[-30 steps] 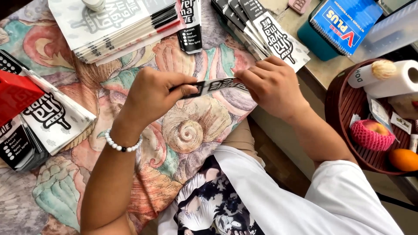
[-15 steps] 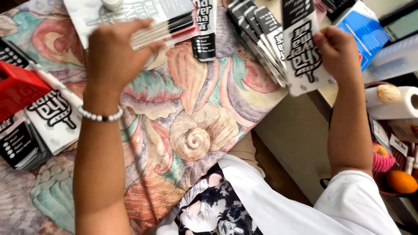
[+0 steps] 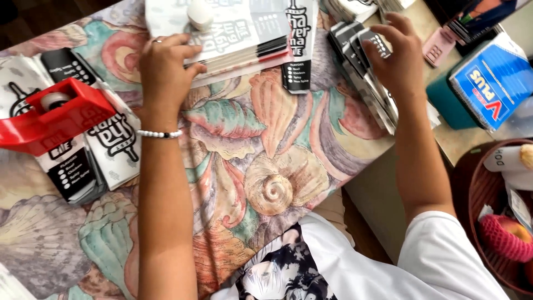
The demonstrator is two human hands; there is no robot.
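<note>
Resting spread on paper stacks — left hand (image 3: 165, 69) on flat sheets (image 3: 233, 33), right hand (image 3: 395, 53) on folded sleeves (image 3: 363, 78).

The tablecloth (image 3: 266, 161) has a shell pattern in orange, pink and teal. At the left of the frame the tape dispenser (image 3: 53, 114) is red. The flat paper sleeves (image 3: 239, 33) are black and white (with printed letters). The bracelet (image 3: 159, 134) is white.
</note>
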